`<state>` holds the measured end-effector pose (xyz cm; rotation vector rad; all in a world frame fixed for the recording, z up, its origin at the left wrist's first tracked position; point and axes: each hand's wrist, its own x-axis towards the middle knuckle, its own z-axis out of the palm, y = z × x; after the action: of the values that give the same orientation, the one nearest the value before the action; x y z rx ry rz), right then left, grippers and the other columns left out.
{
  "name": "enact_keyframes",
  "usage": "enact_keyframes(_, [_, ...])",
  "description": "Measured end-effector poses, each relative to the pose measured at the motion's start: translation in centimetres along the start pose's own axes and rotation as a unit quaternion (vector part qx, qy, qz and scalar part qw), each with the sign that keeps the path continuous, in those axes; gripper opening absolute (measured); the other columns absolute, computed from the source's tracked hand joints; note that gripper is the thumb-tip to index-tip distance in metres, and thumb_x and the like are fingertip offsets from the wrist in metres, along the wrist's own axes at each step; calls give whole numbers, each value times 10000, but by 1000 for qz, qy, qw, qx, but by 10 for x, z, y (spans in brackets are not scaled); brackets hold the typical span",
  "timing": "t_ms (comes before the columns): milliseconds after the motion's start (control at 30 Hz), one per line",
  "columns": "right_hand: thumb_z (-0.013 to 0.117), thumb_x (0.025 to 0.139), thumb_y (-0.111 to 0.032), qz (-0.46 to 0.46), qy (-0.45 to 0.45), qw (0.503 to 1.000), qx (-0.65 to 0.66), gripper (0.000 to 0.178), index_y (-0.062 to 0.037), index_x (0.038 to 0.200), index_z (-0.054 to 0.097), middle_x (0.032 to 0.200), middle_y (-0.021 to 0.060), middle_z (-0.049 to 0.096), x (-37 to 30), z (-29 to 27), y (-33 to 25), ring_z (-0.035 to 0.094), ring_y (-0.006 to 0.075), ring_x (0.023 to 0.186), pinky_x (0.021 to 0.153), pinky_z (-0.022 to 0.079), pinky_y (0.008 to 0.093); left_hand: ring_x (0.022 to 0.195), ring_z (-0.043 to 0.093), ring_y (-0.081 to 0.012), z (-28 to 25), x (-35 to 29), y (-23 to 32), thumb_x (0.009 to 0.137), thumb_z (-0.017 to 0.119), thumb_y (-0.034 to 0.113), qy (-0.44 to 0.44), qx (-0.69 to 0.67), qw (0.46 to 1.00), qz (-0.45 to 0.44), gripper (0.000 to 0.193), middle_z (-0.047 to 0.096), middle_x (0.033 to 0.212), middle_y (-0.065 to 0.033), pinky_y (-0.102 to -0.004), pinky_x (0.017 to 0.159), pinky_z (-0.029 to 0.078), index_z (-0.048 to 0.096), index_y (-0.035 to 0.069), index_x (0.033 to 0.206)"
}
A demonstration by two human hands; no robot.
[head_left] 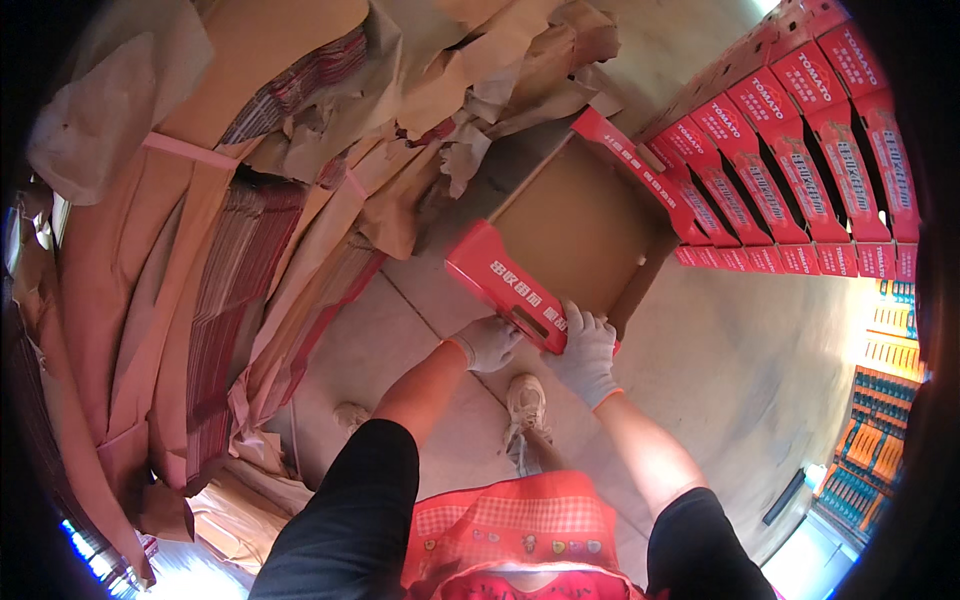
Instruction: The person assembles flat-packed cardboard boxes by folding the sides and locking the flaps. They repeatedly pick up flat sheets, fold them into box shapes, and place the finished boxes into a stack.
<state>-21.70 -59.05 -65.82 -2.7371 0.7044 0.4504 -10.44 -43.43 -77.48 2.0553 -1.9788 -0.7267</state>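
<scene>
An open red cardboard box [568,222] with a plain brown inside is tilted in front of me over the floor, its near red wall facing me. My right hand [585,355], in a white glove, grips the near wall by its right corner, fingers over the top edge. On the outer face of the same wall, beside the handle slot, my gloved left hand [490,343] is closed against the cardboard; its fingertips are partly hidden. The box's far right corner is close to the stacked red cartons [770,150].
Bundles of flat folded cardboard [245,290], partly wrapped in torn brown paper [430,80], fill the left side. Orange and teal stacked crates [875,440] stand at the far right. My shoe [526,405] is on the concrete floor [730,370] below the box.
</scene>
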Motion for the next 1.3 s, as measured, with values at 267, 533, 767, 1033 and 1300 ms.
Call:
enact_keyframes(267, [808,685,-364,69,-158,981,-92,880,-109,1411,379,1269,122,568,22,29,-13,597,303,1164,978,443,479,963,671,-320,18,14,-4,864,544,252,-55,-59,996,22,271,698,993,-156,-451,833,538,656,37,987])
enact_keyframes(533, [762,785,-342,-86,-28,993,72,592,-94,1266,522,1230,130,584,-6,-64,-47,567,287,1189,965,470,483,1430,283,-442,-89,-138,186,873,663,292,230,-201,952,-21,504,403,1473,-205,-522,1125,339,534,40,1290])
enact_keyframes(767, [687,856,-9,-297,-271,804,439,296,19,1147,643,974,91,694,-158,-261,-238,673,150,934,810,556,295,1088,646,-317,-282,-330,275,896,677,168,460,-234,846,-134,118,702,1013,-120,-452,945,522,702,52,894])
enact_keyframes(1033, [698,843,-34,-507,-45,708,489,529,32,1334,513,1262,159,595,-42,-353,-492,560,231,1180,1048,421,351,1282,504,-385,-372,-599,217,878,676,304,650,206,508,-527,619,505,1413,-225,-452,1080,397,494,40,1407])
enact_keyframes(1300, [699,874,-236,-366,137,915,99,716,70,1436,380,1511,245,377,75,-327,-566,375,365,1388,1178,273,401,1348,438,-394,-371,-709,117,826,623,519,500,-207,478,-692,912,410,1488,-252,-439,1096,379,309,6,1512])
